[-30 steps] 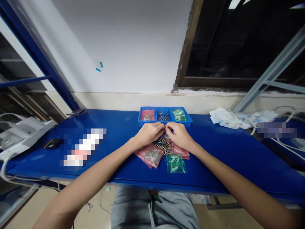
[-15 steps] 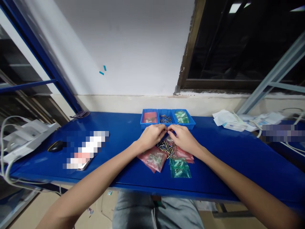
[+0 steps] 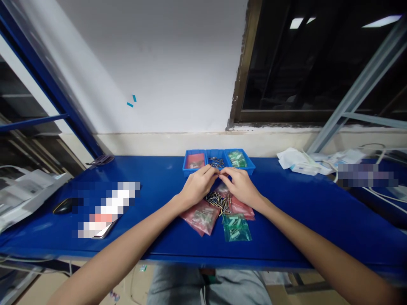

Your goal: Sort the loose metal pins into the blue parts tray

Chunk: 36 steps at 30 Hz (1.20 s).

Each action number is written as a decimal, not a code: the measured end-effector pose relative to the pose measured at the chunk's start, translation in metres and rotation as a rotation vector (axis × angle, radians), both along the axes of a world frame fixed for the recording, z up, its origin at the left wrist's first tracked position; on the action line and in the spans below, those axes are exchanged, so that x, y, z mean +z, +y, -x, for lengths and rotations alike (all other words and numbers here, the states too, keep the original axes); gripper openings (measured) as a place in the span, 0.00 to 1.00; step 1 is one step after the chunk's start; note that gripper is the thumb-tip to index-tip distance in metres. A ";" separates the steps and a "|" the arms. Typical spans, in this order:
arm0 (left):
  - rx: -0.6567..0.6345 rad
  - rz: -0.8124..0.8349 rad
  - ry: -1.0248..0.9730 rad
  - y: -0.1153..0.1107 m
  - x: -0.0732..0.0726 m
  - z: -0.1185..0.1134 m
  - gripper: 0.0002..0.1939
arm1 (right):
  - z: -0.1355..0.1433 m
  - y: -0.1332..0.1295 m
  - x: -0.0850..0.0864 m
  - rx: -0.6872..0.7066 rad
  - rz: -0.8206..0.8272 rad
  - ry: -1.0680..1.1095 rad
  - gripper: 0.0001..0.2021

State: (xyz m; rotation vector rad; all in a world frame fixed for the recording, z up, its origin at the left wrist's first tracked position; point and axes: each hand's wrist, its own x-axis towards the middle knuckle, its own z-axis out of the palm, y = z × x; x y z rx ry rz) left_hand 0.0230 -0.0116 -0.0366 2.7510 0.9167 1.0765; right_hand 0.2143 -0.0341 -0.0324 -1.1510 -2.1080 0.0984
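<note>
My left hand (image 3: 199,184) and my right hand (image 3: 240,184) meet fingertip to fingertip above a pile of small metal screws (image 3: 219,201). Both are pinched closed around something thin and too small to name. Left of the pile lies a red bag (image 3: 203,216) of small parts, and another red bag (image 3: 243,207) is partly under my right hand. Nearer the desk edge is a green bag (image 3: 237,228) with pale pieces. Behind my hands stand three blue bins (image 3: 187,170), holding a red bag, loose screws and green bags.
On the left of the blue desk (image 3: 159,169) are a black mouse (image 3: 63,206), a blurred-out flat object (image 3: 111,207) and a white device with cables (image 3: 32,190). White crumpled packaging (image 3: 295,161) and cables sit at the right rear.
The whole view has shifted slightly, so the desk and its objects appear lower and further left. My hands remain together, with a thin item now showing between the fingertips.
</note>
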 end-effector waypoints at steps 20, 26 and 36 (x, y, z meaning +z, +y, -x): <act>0.058 -0.170 0.023 0.001 -0.001 0.002 0.18 | 0.000 -0.001 -0.002 -0.062 -0.006 -0.086 0.08; -0.056 -0.176 -0.141 -0.002 0.002 0.000 0.13 | 0.006 -0.005 0.001 0.038 0.031 -0.051 0.06; -0.063 -0.170 -0.084 0.007 -0.011 0.003 0.19 | 0.009 -0.005 0.005 0.101 0.129 0.138 0.08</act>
